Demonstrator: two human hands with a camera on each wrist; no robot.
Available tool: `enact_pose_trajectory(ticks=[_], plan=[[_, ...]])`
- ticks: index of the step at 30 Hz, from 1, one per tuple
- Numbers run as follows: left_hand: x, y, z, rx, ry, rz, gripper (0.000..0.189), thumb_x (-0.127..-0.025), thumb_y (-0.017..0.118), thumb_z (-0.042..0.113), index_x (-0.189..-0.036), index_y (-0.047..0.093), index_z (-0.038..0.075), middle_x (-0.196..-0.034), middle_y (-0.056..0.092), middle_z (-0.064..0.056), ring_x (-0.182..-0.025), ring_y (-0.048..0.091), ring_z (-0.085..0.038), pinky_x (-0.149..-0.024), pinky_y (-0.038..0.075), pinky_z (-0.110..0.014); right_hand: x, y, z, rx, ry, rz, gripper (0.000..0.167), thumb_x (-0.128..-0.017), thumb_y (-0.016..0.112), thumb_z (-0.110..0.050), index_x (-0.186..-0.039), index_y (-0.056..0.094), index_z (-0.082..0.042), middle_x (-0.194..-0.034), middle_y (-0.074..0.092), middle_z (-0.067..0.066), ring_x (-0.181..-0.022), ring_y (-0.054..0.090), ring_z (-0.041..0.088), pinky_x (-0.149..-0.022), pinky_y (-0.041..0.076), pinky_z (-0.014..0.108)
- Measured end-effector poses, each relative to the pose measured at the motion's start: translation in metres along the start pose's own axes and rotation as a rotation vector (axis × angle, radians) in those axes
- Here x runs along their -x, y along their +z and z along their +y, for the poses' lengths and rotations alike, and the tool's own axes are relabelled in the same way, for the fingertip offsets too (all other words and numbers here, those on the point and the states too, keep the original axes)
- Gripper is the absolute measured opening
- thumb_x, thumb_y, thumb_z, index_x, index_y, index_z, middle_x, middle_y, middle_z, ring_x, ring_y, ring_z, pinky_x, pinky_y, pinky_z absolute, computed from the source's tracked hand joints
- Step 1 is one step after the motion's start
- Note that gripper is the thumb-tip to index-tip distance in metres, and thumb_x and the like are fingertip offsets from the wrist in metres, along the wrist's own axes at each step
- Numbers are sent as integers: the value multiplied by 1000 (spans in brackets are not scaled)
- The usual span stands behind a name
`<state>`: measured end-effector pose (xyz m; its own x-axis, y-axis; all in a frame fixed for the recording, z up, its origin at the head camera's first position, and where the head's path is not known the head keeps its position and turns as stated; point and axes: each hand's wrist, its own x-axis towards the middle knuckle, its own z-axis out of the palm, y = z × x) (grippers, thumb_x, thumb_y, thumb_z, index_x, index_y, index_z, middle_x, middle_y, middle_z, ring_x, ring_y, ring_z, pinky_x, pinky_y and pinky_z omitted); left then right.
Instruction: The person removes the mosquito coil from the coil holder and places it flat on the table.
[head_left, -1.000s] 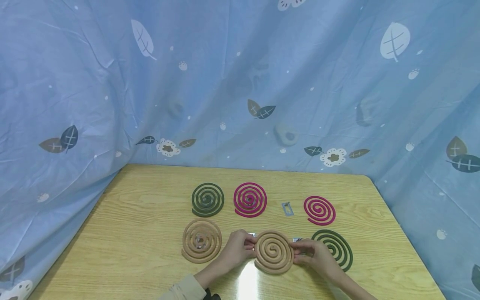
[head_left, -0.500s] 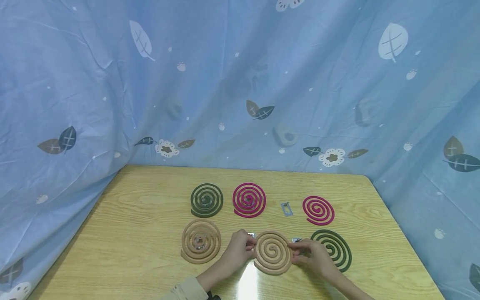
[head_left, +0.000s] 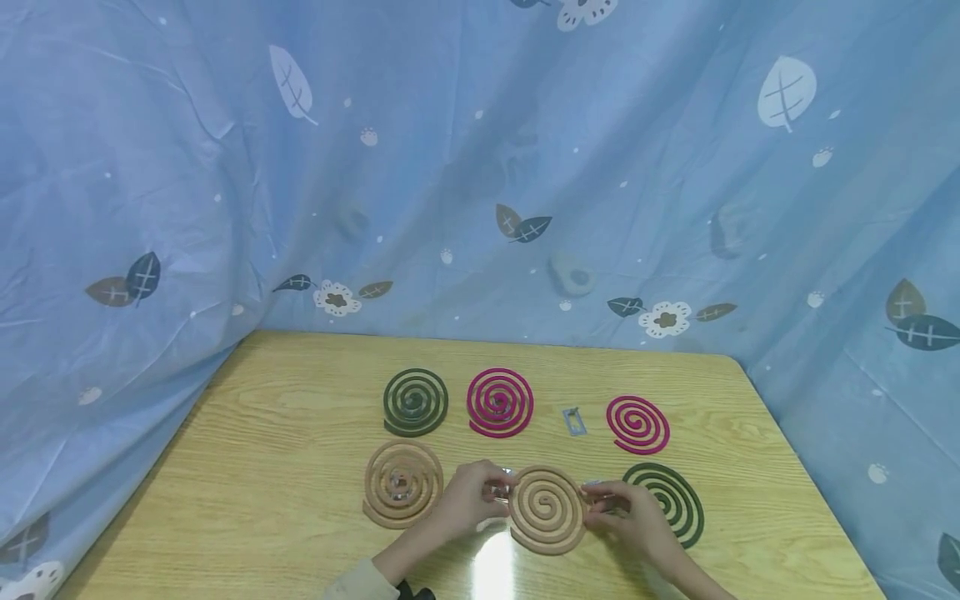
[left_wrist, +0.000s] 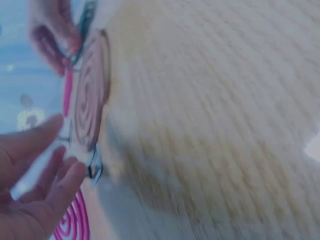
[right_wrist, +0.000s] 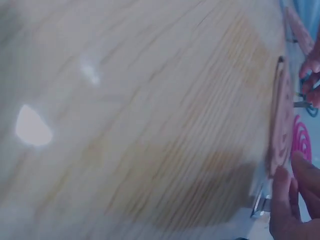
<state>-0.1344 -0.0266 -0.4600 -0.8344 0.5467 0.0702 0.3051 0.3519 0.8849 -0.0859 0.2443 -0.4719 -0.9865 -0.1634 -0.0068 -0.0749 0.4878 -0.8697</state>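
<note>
A tan mosquito coil (head_left: 547, 510) lies nearly level at the front middle of the table, its windings close together. My left hand (head_left: 472, 497) is beside its left edge; in the left wrist view the fingers (left_wrist: 70, 185) are spread and stand off the coil. At the opposite edge is my right hand (head_left: 628, 512), its extended fingertips (right_wrist: 281, 172) right at the rim in the right wrist view. Metal stands partly show by both hands: one stand (head_left: 504, 473) by the left fingers, another stand (head_left: 594, 483) by the right.
Another tan coil (head_left: 377, 485) is at left, with a dark green coil (head_left: 394, 402) and a magenta coil (head_left: 478, 403) behind. A loose metal stand (head_left: 566, 422), a second magenta coil (head_left: 660, 426) and a second green coil (head_left: 693, 505) lie rightward. Patterned blue cloth (head_left: 420, 167) surrounds the table.
My right fingertips have drawn back slightly from the coil's right edge, and the left fingers have spread a little. The coil has stayed in nearly the same place.
</note>
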Motion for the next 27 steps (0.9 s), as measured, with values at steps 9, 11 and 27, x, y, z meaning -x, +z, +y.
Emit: enact_pose_trajectory(ticks=[9,11,27], plan=[[-5,-10,-7,304,36,-38,34,-82,70,-5,-115,66,-1,-117,65,-13,-111,57,-39,-90,55,-29,0,11,-11,-188,-129,114,42,-79,72,1,-118,60,9,-111,65,21,-92,65,10,-82,57,23],[-8,-10,-9,346,43,-30,35,-82,69,-6,-116,66,-1,-119,64,-13,-112,57,-38,-91,54,-31,-4,14,-11,-243,-164,120,41,-79,72,3,-118,59,10,-113,66,19,-93,65,12,-82,56,24],[-44,-34,-29,275,48,134,36,-87,68,2,-122,63,0,-124,63,-11,-113,58,-32,-95,52,-38,-52,25,-25,-321,-126,55,40,-87,68,-6,-125,58,4,-129,55,25,-108,60,28,-90,53,23]])
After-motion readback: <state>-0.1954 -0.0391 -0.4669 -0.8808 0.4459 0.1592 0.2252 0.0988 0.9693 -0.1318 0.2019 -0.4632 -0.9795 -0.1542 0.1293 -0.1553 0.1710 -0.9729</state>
